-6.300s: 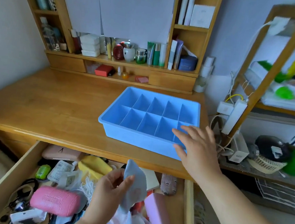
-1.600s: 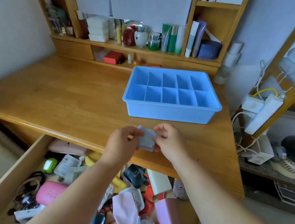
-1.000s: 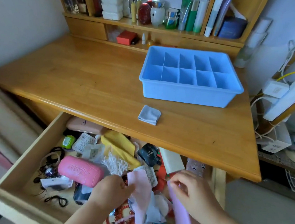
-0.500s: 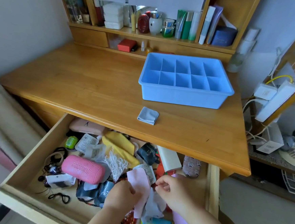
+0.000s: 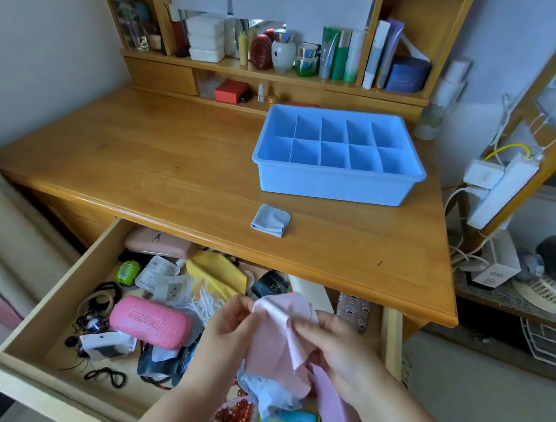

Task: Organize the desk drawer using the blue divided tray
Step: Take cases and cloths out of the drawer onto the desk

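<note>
Tray sits on the desk, upper centre-right of frame; all ten compartments look empty. One folded grey cloth lies on the desk just below the tray, apart from it, not yet in a compartment. Drawer is pulled open across the lower left, crowded: pink case, yellow cloth, green item, cords, sachets, beads.

Progress, as judged: early. One cloth folded; nothing sorted into the tray; almost all drawer contents left, and the tray has yet to go into the drawer.

Hands, lower centre: left hand pinches the upper left edge of a pink cloth between thumb and fingers; right hand pinches its right side, fingers curled. Cloth hangs between them above the drawer, crumpled, not yet folded.

Versus half a second ago: the pink cloth is raised higher and spread wider between the hands, which were lower and closer together at the drawer contents. Grey cloth and tray unchanged on the desk.
</note>
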`<state>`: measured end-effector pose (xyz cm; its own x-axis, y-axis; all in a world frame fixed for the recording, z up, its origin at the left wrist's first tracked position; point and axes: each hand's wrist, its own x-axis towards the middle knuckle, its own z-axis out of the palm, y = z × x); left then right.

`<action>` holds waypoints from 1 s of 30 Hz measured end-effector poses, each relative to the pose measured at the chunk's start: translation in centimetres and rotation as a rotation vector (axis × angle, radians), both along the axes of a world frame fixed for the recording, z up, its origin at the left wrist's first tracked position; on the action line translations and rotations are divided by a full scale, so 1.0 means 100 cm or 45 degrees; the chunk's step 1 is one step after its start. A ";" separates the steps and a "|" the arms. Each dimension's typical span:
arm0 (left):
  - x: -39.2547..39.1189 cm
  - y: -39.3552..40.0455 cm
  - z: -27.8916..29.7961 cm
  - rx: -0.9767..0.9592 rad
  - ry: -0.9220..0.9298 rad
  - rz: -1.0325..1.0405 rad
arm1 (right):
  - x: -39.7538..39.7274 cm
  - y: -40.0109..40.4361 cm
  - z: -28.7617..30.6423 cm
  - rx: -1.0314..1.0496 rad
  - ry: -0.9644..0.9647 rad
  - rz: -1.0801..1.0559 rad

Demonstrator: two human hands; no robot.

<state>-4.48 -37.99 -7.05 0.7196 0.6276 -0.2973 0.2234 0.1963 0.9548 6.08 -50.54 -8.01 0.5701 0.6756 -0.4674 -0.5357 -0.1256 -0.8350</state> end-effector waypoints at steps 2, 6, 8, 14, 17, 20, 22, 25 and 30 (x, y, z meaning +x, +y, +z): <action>0.000 -0.004 0.001 0.380 0.049 0.084 | 0.000 0.000 0.005 -0.124 -0.307 -0.055; 0.004 -0.021 0.013 0.448 -0.087 -0.245 | 0.000 -0.003 0.021 -0.313 -0.796 0.036; 0.009 -0.026 0.014 0.422 -0.066 -0.285 | 0.000 -0.007 0.031 -0.317 -0.962 0.194; 0.020 -0.029 0.018 0.450 -0.079 -0.300 | 0.010 -0.024 0.041 -0.322 -1.123 0.286; 0.024 -0.027 0.023 0.293 -0.145 -0.298 | 0.020 -0.038 0.048 -0.319 -1.057 0.177; 0.030 -0.013 0.028 0.229 -0.157 -0.243 | 0.038 -0.064 0.061 -0.412 -1.071 0.070; 0.039 0.000 0.036 0.252 -0.111 -0.250 | 0.056 -0.081 0.073 -0.459 -1.119 0.018; 0.069 0.016 0.062 0.349 -0.062 -0.354 | 0.089 -0.091 0.095 -0.458 -1.119 -0.094; 0.131 0.029 0.110 0.482 -0.213 -0.304 | 0.136 -0.080 0.130 -0.387 -1.209 -0.251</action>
